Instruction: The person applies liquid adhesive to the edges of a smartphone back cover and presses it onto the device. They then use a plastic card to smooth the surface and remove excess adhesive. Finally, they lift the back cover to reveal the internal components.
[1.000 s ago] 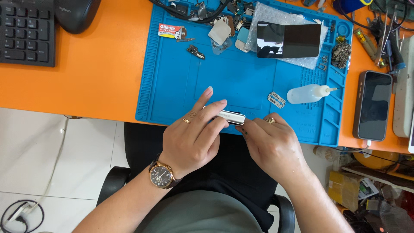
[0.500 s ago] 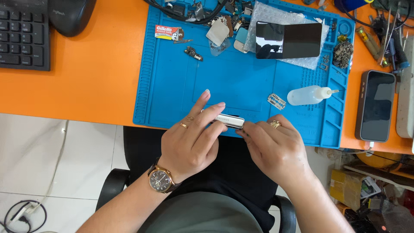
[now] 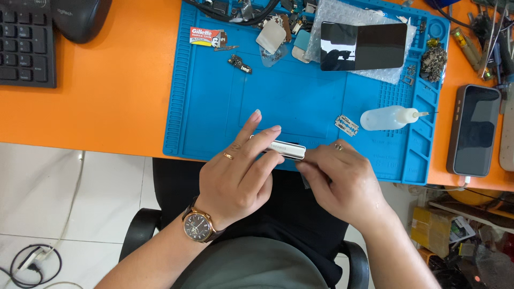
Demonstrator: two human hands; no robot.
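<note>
A slim silver phone frame [image 3: 285, 150] is held edge-on at the near edge of the blue work mat [image 3: 214, 107], just above the person's lap. The left hand [image 3: 241, 174] wraps around it from the left, its fingers [image 3: 266, 138] closed over the top of the piece, one finger stretched out straight and a gold ring showing on another. The right hand [image 3: 342, 179] meets it from the other side, fingers curled tight against the frame's right end, pinching at its edge; exactly what the fingertips press on is hidden behind the knuckles. A brown-strapped wristwatch [image 3: 197, 227] sits on the left wrist.

Just beyond the right hand, on the mat, lies a razor blade [image 3: 347, 125], and beside it a small clear squeeze bottle [image 3: 390, 118] on its side, nozzle pointing right. Farther back a dark glossy phone screen [image 3: 364, 46] rests on a sheet of bubble wrap [image 3: 334, 13]. Near the mat's far edge are a razor blade packet [image 3: 206, 36], a small circuit part [image 3: 240, 63] and a scatter of loose phone pieces [image 3: 276, 35].

The mat lies on an orange table [image 3: 107, 96]. Off its right side a phone [image 3: 474, 130] lies face up with a cable in its near end. At the far left corner are a black keyboard [image 3: 24, 45] and a black mouse [image 3: 80, 18]. A black office chair [image 3: 144, 235] shows under the person's arms.
</note>
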